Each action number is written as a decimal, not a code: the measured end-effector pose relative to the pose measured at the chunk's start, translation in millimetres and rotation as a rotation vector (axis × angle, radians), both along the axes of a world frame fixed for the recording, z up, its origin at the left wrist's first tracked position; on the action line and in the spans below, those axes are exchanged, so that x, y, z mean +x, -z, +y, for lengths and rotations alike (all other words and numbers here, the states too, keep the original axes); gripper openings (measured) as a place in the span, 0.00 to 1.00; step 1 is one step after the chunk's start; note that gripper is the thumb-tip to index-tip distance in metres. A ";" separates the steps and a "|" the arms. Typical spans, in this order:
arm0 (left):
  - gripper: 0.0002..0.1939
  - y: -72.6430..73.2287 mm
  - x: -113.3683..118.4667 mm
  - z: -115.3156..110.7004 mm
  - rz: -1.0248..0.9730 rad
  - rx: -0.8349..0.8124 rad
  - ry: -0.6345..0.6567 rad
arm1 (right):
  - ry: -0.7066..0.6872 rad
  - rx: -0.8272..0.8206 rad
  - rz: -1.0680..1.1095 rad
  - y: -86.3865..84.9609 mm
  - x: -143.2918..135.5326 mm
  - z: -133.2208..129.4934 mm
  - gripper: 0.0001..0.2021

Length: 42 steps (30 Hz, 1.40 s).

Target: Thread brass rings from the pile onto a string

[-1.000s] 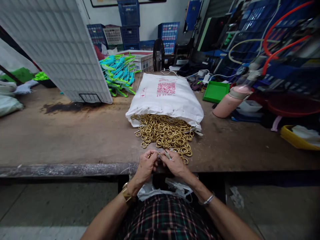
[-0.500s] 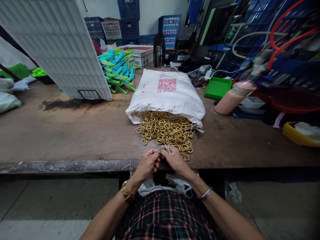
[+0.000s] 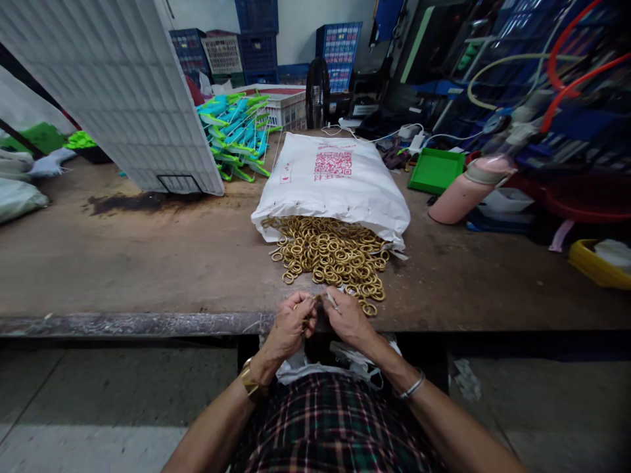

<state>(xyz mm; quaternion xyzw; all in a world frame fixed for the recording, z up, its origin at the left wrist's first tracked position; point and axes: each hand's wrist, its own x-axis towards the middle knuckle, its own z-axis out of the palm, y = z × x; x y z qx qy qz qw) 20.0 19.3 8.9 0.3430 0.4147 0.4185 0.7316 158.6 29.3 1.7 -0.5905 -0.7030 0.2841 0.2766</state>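
Observation:
Brass-coloured rings (image 3: 340,256) spill from the mouth of a white woven sack (image 3: 300,177) onto the workbench. Close in front of the heap, my left hand (image 3: 292,322) is closed, pinching a ring (image 3: 312,299) that its fingers largely cover. Beside it, my right hand (image 3: 349,320) is closed around a slim, pale tool (image 3: 332,301); the grip hides most of it, so its kind is unclear. The tool-holding fingers are right by the ring, and I cannot tell whether they touch it.
A white ribbed panel (image 3: 123,92) leans upright at the left, beside a pile of blue-and-green plastic pieces (image 3: 236,131). On the right stand a pink bottle (image 3: 451,197), a green tray (image 3: 436,169) and a yellow tray (image 3: 591,266). The bench's front edge (image 3: 138,325) is worn.
My right hand has moved slightly away from my left, and the pale tool in it has turned. The whole view has shifted a little. My left hand keeps its pinch.

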 end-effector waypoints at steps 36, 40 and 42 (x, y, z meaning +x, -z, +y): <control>0.01 46.9 -7.2 -33.3 -0.047 -0.794 -0.083 | 0.393 0.169 -0.227 12.0 76.1 -36.8 0.11; 0.06 53.0 1.1 -34.1 -0.060 -0.774 -0.119 | 0.347 0.076 -0.360 6.9 75.6 -37.9 0.11; 0.06 54.9 2.3 -35.0 -0.055 -0.764 -0.122 | 0.312 0.027 -0.437 3.0 69.9 -37.3 0.11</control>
